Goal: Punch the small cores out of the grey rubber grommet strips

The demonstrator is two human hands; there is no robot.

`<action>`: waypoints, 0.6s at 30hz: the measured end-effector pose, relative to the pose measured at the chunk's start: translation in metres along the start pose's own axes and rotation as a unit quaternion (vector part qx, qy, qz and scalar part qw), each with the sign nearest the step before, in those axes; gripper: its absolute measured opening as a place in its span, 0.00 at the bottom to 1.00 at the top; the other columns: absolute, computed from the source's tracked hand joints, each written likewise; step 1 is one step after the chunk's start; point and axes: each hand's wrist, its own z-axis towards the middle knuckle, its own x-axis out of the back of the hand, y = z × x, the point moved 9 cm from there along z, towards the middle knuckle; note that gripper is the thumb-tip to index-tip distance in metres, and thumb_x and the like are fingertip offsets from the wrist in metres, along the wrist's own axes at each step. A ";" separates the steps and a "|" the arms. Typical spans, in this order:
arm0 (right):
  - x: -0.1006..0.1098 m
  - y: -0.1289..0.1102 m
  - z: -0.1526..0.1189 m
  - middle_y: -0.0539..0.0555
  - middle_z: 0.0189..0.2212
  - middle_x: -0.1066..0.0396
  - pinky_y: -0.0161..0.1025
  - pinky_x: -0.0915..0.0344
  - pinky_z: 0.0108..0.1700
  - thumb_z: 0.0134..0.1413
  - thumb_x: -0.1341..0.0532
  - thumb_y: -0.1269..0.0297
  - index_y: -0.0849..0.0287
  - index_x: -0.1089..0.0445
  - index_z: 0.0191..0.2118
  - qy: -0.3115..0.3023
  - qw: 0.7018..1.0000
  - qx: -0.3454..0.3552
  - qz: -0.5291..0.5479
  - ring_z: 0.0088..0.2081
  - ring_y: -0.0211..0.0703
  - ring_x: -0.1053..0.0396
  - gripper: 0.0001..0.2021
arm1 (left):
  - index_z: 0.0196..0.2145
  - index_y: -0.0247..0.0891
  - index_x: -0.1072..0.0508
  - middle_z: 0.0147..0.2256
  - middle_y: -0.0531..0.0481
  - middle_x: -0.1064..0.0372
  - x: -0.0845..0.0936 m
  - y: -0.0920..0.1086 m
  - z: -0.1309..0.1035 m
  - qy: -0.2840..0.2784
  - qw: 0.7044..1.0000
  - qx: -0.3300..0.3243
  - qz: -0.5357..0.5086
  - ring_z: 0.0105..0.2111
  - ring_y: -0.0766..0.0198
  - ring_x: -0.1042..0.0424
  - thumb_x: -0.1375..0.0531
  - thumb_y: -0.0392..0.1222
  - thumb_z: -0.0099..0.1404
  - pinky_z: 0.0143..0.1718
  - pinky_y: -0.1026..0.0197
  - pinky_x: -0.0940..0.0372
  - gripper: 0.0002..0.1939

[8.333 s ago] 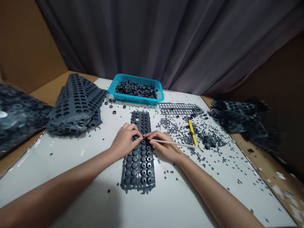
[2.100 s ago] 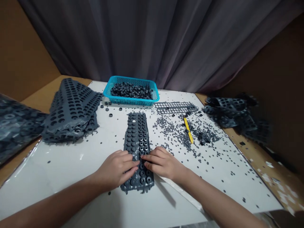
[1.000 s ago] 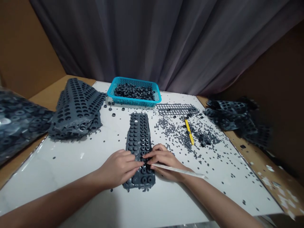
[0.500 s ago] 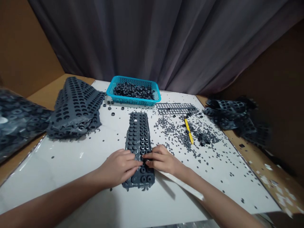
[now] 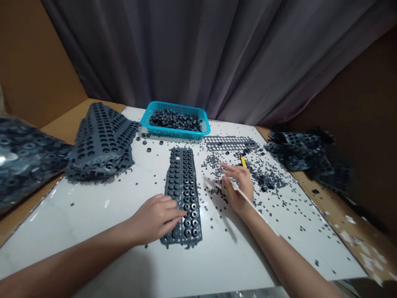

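A dark grey rubber sheet (image 5: pixel 181 192) with rows of round moulded rings lies lengthwise in front of me. My left hand (image 5: pixel 161 217) rests on its near left part, fingers stretched across the rings and the index tip touching one. My right hand (image 5: pixel 238 186) is raised to the right of the sheet, over the scattered small dark discs (image 5: pixel 214 161). A thin white stick (image 5: pixel 257 213) is held in it, running back along the forearm, while some fingers reach out to the left. Behind this hand, a yellow pen-like tool (image 5: pixel 243 161) is partly hidden.
A blue basket (image 5: pixel 175 133) of small dark rubber pieces stands at the back. Stacked perforated grey sheets (image 5: pixel 99 140) and a clear bag of rings (image 5: pixel 27 161) are at left. A flat perforated strip (image 5: pixel 231 143) lies back right; crumpled perforated scraps (image 5: pixel 304 151) sit at the right edge.
My right hand has lifted off the rubber sheet and moved right and away from me, carrying the white stick. My left hand has stayed on the sheet.
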 end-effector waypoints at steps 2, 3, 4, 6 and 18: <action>0.021 0.025 0.004 0.57 0.44 0.29 0.55 0.37 0.46 0.60 0.43 0.62 0.54 0.33 0.36 0.057 0.992 -0.084 -0.077 0.47 0.52 0.34 0.04 | 0.41 0.39 0.26 0.27 0.51 0.33 0.007 -0.001 0.001 0.025 0.999 0.002 -0.024 0.28 0.62 0.35 0.49 0.35 0.69 0.30 0.60 0.44 0.12; 0.029 0.034 0.005 0.58 0.44 0.30 0.56 0.38 0.47 0.60 0.43 0.60 0.55 0.32 0.35 0.074 0.985 -0.120 -0.102 0.48 0.54 0.35 0.06 | 0.39 0.39 0.26 0.27 0.51 0.33 0.013 -0.003 0.002 0.044 0.998 0.009 -0.040 0.28 0.63 0.35 0.48 0.35 0.68 0.30 0.61 0.44 0.11; 0.033 0.040 0.005 0.59 0.42 0.30 0.56 0.37 0.46 0.59 0.43 0.58 0.56 0.31 0.34 0.079 0.980 -0.149 -0.105 0.47 0.55 0.34 0.08 | 0.37 0.39 0.26 0.26 0.51 0.33 0.018 -0.006 0.002 0.062 0.996 0.021 -0.055 0.28 0.63 0.35 0.47 0.35 0.67 0.31 0.61 0.43 0.10; 0.029 0.042 0.003 0.56 0.33 0.29 0.48 0.34 0.37 0.59 0.43 0.58 0.57 0.31 0.34 0.053 0.980 -0.186 -0.045 0.37 0.50 0.30 0.09 | 0.32 0.38 0.27 0.25 0.51 0.34 0.026 -0.015 0.001 0.088 0.992 0.054 -0.070 0.27 0.64 0.35 0.45 0.35 0.65 0.30 0.62 0.42 0.07; -0.051 -0.089 -0.032 0.50 0.22 0.27 0.37 0.42 0.33 0.61 0.41 0.61 0.61 0.29 0.34 -0.205 0.933 0.086 0.282 0.22 0.34 0.34 0.09 | 0.29 0.39 0.23 0.27 0.51 0.26 0.071 -0.063 -0.012 0.164 0.968 0.170 0.080 0.27 0.62 0.29 0.43 0.47 0.66 0.31 0.61 0.39 0.13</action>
